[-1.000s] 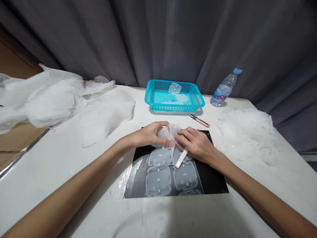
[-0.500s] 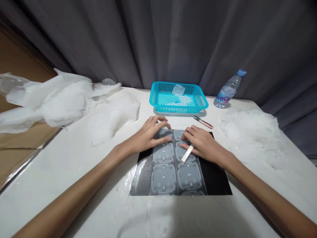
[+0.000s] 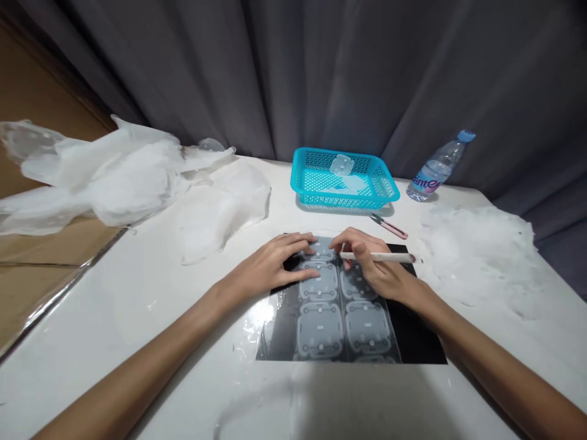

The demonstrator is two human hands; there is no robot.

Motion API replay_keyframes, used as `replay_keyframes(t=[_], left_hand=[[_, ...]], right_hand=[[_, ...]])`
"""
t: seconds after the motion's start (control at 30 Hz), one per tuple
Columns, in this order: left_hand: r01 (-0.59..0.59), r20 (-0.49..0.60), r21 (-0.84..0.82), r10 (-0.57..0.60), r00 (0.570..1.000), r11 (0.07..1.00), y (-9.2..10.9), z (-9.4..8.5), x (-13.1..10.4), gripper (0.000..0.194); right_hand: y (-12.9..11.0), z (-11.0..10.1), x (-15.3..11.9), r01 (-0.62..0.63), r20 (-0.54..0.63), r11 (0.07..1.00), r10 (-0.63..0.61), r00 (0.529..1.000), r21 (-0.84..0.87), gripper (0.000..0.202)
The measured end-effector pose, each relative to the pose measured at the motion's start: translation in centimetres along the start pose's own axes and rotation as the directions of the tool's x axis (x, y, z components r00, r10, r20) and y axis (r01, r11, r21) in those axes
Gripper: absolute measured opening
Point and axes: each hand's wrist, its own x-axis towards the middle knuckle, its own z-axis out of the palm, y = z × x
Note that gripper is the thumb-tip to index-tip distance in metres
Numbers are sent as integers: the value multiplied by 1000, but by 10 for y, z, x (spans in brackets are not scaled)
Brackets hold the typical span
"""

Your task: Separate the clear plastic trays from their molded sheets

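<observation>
A clear sheet of rounded-square translucent pieces [image 3: 320, 330] lies on a black mat [image 3: 419, 333]. My left hand [image 3: 277, 261] rests on the left side of the sheet, fingers spread and stretched out over the upper pieces. In my right hand [image 3: 378, 275] is a slim white pen-like tool [image 3: 387, 257], pinched between thumb and fingers. Its dark-marked end points right, and its other end is at my fingertips, close to the sheet's upper right piece. Whether that end touches the sheet I cannot tell.
Beyond the mat, a blue plastic basket [image 3: 300, 199] holds a few translucent pieces [image 3: 342, 165]. Small thread snips [image 3: 389, 227] lie before it. A water bottle [image 3: 438, 169] stands at back right. Piles of white film lie left [image 3: 132, 177] and right [image 3: 481, 256], with cardboard [image 3: 55, 256] at far left.
My right hand has turned the white tool from slanting down below the palm to lying nearly level, held like a pen. My left fingers have flattened onto the sheet. The view has shifted slightly.
</observation>
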Motion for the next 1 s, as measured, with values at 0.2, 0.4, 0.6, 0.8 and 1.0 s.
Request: replay_keyframes(t=[0.2, 0.4, 0.6, 0.8, 1.0], left_hand=[[30, 3, 20, -31, 1000, 999, 6, 0, -1, 65], [-47, 14, 13, 47, 999, 999, 1, -2, 1, 47], [-9, 12, -59, 10, 1000, 998, -6, 1, 0, 48], [-30, 6, -44, 30, 1000, 999, -6, 3, -1, 49], [-28, 11, -8, 29, 1000, 1000, -4, 4, 0, 49]], right_hand=[[4, 11, 14, -35, 73, 999, 36, 997, -13, 15], [3, 12, 11, -63, 98, 998, 65, 993, -21, 5], [-2, 25, 5, -122, 30, 992, 123, 992, -39, 7], [-4, 28, 3, -78, 47, 993, 83, 995, -86, 8], [-5, 31, 1, -36, 78, 988, 49, 996, -153, 8]])
